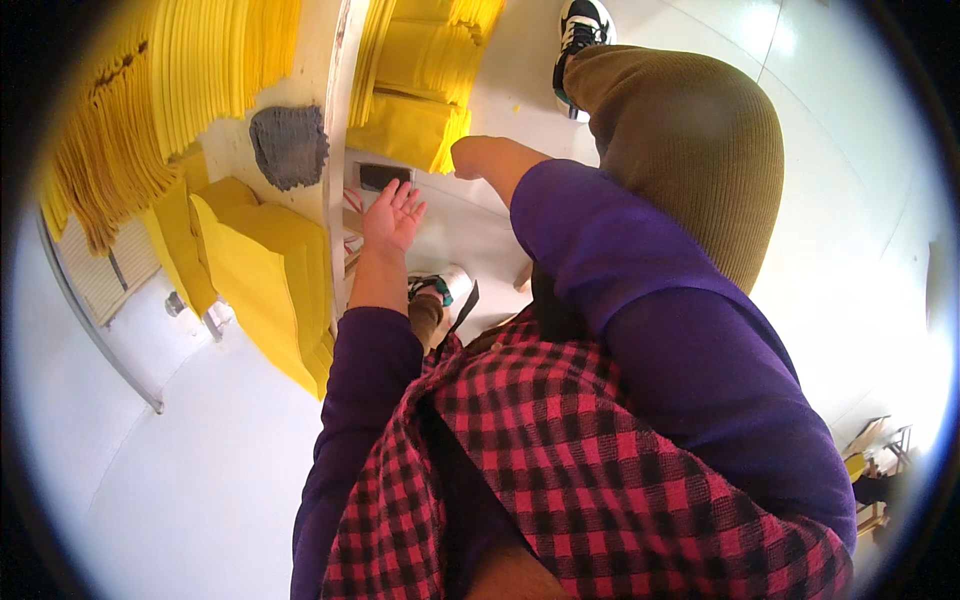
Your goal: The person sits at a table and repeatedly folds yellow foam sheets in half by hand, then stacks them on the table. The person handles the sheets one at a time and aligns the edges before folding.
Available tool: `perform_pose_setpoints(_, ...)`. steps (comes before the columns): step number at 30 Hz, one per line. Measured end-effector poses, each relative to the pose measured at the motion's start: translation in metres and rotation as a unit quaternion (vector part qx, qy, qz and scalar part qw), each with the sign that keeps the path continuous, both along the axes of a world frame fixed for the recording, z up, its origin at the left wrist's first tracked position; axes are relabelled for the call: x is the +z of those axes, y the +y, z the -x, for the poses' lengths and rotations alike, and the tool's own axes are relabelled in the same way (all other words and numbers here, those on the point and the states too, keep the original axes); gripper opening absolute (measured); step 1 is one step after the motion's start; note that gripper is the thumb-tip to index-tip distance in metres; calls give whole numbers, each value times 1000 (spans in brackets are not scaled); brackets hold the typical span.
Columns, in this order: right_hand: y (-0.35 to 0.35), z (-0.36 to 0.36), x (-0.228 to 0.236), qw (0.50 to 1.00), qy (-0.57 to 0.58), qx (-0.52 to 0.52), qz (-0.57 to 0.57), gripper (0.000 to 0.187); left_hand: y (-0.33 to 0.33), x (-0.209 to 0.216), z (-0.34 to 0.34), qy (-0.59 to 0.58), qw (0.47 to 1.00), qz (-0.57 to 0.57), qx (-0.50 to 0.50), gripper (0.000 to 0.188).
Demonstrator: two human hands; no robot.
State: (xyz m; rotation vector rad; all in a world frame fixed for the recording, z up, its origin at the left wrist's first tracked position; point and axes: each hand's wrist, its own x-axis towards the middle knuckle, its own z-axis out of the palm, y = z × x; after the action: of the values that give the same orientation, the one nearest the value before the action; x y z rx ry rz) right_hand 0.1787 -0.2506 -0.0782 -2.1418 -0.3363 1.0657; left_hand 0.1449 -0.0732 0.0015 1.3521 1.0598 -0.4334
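Note:
A stack of folded yellow pieces (pixel 405 130), like cloth or bags, lies low beyond the upright board's edge. At its near right corner is my right hand (pixel 474 157), seen from the back of the wrist and thumb side. The fingers of that hand are hidden, so its grip does not show. My left hand (pixel 395 216) is open, palm up and fingers spread, with nothing in it. Just past its fingertips lies a small dark rectangular piece (pixel 384 177).
A pale board (pixel 338 120) with a dark grey patch (pixel 288 147) stands at the left. Dense rows of yellow folded pieces (pixel 200 70) fill the upper left, with larger yellow pieces (pixel 265 260) below. My shoe (pixel 583 35) rests on the pale floor; wooden furniture (pixel 872 435) is far right.

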Motion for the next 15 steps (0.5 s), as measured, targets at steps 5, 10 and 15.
perform_pose_setpoints(5,-4,3,-7,1000,6,-9,-24,26,1,0,-3,-9,1000,10,-7,48)
perform_pose_setpoints(10,-11,13,-36,996,-19,-59,-61,33,10,-16,5,15,1000,-10,20,42)
perform_pose_setpoints(15,-23,0,-75,998,20,-65,-4,34,15,-50,-5,58,996,23,57,53)
